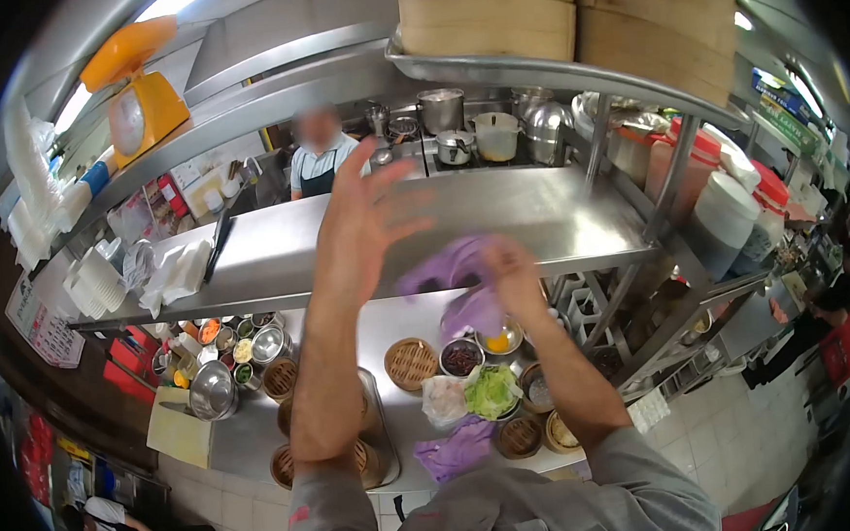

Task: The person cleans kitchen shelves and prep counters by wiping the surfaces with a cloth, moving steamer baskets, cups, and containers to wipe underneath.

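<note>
Hands: two, both raised; the left hand point(368, 215) has fingers spread wide and appears empty, while the right hand point(511, 275) grips a purple cloth point(472, 311), both blurred.
Cloth's place: in the air before the metal shelf point(539, 215), above the counter point(380, 327).
Step in hand: seemingly handling the loose cloth with one hand.
Next move calls for: probably a secure grip and keeping the cloth off the lettuce point(492, 391) below.
Shelf: one across the middle.
Stove pots point(495, 137): at least four.
Orange scale point(143, 117): one.
Round bamboo baskets point(412, 364): at least six on the counter.
Purple cloths: two, counting the lower cloth point(456, 449) near the body.
Lettuce: one pile.
</note>
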A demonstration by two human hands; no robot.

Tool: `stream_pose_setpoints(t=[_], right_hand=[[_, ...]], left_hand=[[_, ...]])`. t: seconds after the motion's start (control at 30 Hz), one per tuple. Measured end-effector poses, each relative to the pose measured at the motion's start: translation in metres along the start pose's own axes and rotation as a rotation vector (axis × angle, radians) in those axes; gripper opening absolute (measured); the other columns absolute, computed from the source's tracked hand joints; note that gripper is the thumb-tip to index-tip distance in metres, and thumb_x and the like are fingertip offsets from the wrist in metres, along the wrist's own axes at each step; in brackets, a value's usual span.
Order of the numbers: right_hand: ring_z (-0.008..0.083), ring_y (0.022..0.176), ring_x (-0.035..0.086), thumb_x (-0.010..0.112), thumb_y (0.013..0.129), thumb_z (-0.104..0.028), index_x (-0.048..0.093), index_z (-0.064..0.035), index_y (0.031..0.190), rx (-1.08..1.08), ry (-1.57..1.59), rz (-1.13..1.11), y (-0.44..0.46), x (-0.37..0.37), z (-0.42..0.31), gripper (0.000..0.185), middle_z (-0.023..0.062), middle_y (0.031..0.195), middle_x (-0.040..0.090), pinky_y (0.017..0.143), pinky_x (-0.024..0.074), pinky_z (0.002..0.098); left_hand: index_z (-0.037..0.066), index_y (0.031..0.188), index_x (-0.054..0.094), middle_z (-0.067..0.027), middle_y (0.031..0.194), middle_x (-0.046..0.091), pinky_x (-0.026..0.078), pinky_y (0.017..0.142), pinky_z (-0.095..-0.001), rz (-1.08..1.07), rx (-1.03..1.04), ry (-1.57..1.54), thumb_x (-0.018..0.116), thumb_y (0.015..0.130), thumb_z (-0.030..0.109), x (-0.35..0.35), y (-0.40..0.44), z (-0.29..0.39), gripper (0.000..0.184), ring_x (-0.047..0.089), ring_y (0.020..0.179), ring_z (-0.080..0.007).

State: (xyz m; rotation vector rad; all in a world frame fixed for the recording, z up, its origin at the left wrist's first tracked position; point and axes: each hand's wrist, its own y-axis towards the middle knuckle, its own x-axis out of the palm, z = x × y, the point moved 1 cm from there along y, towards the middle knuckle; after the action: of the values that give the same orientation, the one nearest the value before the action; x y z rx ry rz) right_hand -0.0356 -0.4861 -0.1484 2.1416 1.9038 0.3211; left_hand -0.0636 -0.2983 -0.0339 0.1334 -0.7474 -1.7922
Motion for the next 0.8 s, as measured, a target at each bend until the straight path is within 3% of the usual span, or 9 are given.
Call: stream_pose_setpoints(t=[0.07,0.1,0.17,0.2,0.27,0.37,0.43,0.57,0.8], right_hand=[[0.0185,0.085,0.060,0.051,0.092,-0.023,0.056,-0.0041,0.105,-0.012,0.710,0.118,0.016,-0.066,-0.003,0.023,0.0068,0.092,0.062,0.076,0.0494,0.0333],[0.0191,0.089,0.059,0.047,0.093,-0.029,0.055,-0.0040,0.108,-0.221,0.833,0.014,0.014,-0.102,-0.037,0.030,0.0089,0.098,0.061,0.080,0.0480,0.0329],[0.0220,0.104,0.054,0.049,0.090,-0.031,0.052,-0.0042,0.114,-0.580,0.819,0.147,0.036,-0.170,-0.080,0.036,0.0110,0.111,0.057,0.091,0.0419,0.0383],[0.0233,0.109,0.052,0.045,0.092,-0.033,0.051,-0.0056,0.115,-0.793,0.659,-0.016,0.064,-0.213,-0.086,0.037,0.0114,0.115,0.056,0.094,0.0394,0.0400],[0.0266,0.100,0.056,0.042,0.092,-0.048,0.051,-0.0081,0.115,-0.648,0.901,-0.153,0.071,-0.246,-0.132,0.047,0.0144,0.108,0.058,0.078,0.0482,0.0348],[0.0277,0.081,0.060,0.046,0.088,-0.053,0.051,-0.0054,0.113,-0.577,0.665,-0.307,0.090,-0.265,-0.167,0.054,0.0153,0.098,0.060,0.057,0.0497,0.0314],[0.0283,0.068,0.058,0.048,0.087,-0.050,0.051,-0.0030,0.111,-0.081,0.715,-0.087,0.076,-0.238,-0.195,0.052,0.0150,0.091,0.060,0.044,0.0455,0.0305],[0.0313,0.069,0.057,0.048,0.083,-0.029,0.050,0.0013,0.109,-0.109,0.772,-0.248,0.077,-0.233,-0.196,0.040,0.0181,0.094,0.059,0.046,0.0443,0.0297],[0.0304,0.065,0.057,0.047,0.081,-0.026,0.053,0.0070,0.100,-0.113,0.816,-0.404,0.028,-0.209,-0.216,0.038,0.0195,0.080,0.061,0.061,0.0493,0.0371]], left_hand=[[0.001,0.136,0.023,-0.0225,0.122,0.044,0.047,0.085,-0.0494,-0.037,-0.075,-0.205,0.045,0.086,0.061,0.042,0.027,0.022,0.081,0.056,0.103,-0.0368],[0.001,0.136,0.022,-0.0239,0.122,0.044,0.047,0.085,-0.0516,-0.039,-0.101,-0.247,0.045,0.085,0.062,0.058,0.038,0.029,0.083,0.055,0.103,-0.0393],[-0.002,0.132,0.026,-0.0264,0.124,0.042,0.044,0.088,-0.0555,0.025,-0.114,-0.354,0.045,0.087,0.054,0.084,0.052,0.043,0.075,0.052,0.107,-0.0425],[-0.004,0.129,0.030,-0.0289,0.125,0.039,0.041,0.091,-0.0594,0.083,-0.146,-0.451,0.046,0.089,0.047,0.091,0.059,0.049,0.066,0.048,0.111,-0.0457],[-0.004,0.126,0.032,-0.0272,0.121,0.042,0.042,0.088,-0.0606,0.078,-0.097,-0.472,0.047,0.086,0.038,0.094,0.077,0.053,0.061,0.050,0.108,-0.0445],[-0.010,0.121,0.034,-0.0262,0.119,0.043,0.041,0.091,-0.0603,0.047,-0.046,-0.514,0.047,0.079,0.018,0.096,0.078,0.061,0.052,0.048,0.109,-0.0425],[-0.014,0.118,0.035,-0.0268,0.122,0.041,0.039,0.096,-0.0587,0.013,-0.023,-0.518,0.046,0.076,0.006,0.096,0.075,0.066,0.048,0.044,0.115,-0.0416],[-0.015,0.113,0.040,-0.0249,0.120,0.043,0.039,0.097,-0.0557,0.060,-0.070,-0.445,0.043,0.070,-0.003,0.096,0.061,0.075,0.045,0.047,0.111,-0.0377],[-0.008,0.105,0.047,-0.0214,0.119,0.046,0.037,0.099,-0.0569,0.119,-0.006,-0.428,0.046,0.073,-0.001,0.070,0.001,0.117,0.032,0.047,0.113,-0.0364]])
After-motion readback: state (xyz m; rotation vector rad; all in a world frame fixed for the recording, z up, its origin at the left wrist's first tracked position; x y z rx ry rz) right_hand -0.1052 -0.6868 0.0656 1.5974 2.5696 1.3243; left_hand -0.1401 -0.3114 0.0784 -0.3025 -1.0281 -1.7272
